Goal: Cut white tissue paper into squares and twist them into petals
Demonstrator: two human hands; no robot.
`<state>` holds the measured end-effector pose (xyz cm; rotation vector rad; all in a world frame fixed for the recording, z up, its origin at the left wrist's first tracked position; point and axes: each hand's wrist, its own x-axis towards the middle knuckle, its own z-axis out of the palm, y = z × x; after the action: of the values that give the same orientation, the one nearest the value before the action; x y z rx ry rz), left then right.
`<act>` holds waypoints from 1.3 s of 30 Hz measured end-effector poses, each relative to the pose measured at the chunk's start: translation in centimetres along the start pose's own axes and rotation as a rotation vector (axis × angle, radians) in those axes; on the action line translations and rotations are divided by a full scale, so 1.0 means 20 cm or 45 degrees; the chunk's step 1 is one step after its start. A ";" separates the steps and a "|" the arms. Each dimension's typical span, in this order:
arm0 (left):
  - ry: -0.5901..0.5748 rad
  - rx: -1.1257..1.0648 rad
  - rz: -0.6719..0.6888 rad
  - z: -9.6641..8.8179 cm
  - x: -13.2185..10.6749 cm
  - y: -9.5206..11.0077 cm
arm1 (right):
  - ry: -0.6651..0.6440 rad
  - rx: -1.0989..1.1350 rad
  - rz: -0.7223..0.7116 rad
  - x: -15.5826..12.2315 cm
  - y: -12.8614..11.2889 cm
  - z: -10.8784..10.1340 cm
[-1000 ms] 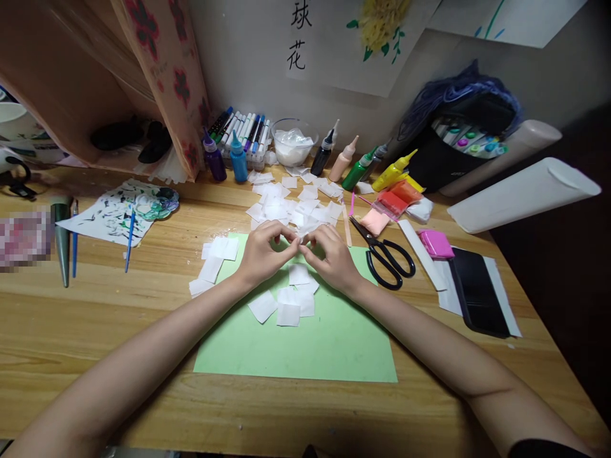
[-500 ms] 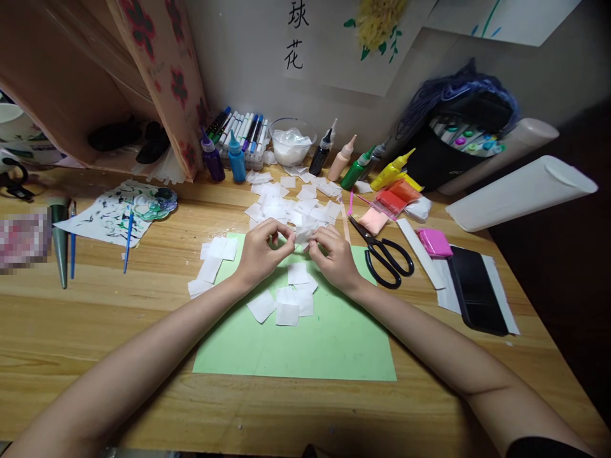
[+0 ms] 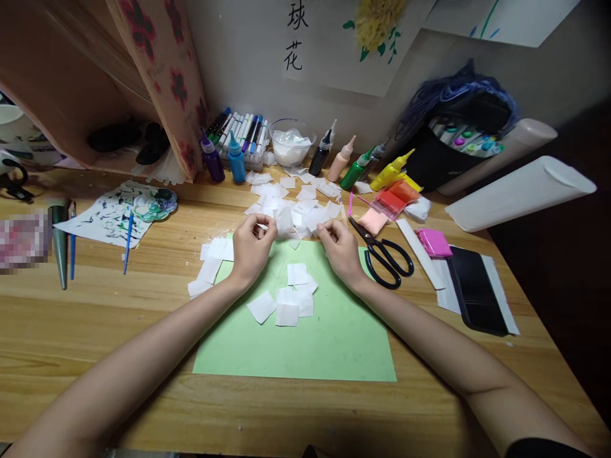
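Note:
My left hand (image 3: 252,247) is closed in a pinch on a thin white tissue square (image 3: 284,219). About a hand's width to its right, my right hand (image 3: 340,247) pinches a second white tissue square (image 3: 316,219). Both hands hover over the far edge of a light green sheet (image 3: 305,346) that lies on the wooden desk. Several cut white squares (image 3: 289,305) rest on the green sheet below my hands. A loose pile of white squares (image 3: 293,194) lies just beyond my fingers.
Black scissors (image 3: 384,256) lie right of my right hand, with a pink block (image 3: 435,243) and a black phone (image 3: 477,289) further right. Paint bottles (image 3: 356,168), markers (image 3: 241,130) and a glass bowl (image 3: 291,143) line the wall. A paint-smeared paper (image 3: 112,216) and brushes (image 3: 128,232) lie left.
My hands were together on one piece of tissue. They have moved apart sideways, and each now holds a separate white piece.

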<state>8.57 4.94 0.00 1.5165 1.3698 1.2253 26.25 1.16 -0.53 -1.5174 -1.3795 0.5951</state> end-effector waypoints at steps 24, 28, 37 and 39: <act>-0.462 0.016 0.280 0.01 -0.05 0.05 | -0.420 -0.192 -0.574 -0.05 -0.05 0.01; -0.442 0.050 0.306 0.01 -0.05 0.04 | -0.430 -0.163 -0.540 -0.05 -0.05 0.01; -0.422 0.067 0.344 0.00 -0.06 0.04 | -0.474 -0.120 -0.490 -0.04 -0.05 0.00; -0.421 0.068 0.347 0.00 -0.06 0.04 | -0.476 -0.112 -0.486 -0.04 -0.05 0.00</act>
<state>8.90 3.73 0.52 1.8939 1.0099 1.0414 25.57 0.28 0.09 -1.1980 -1.9477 0.5996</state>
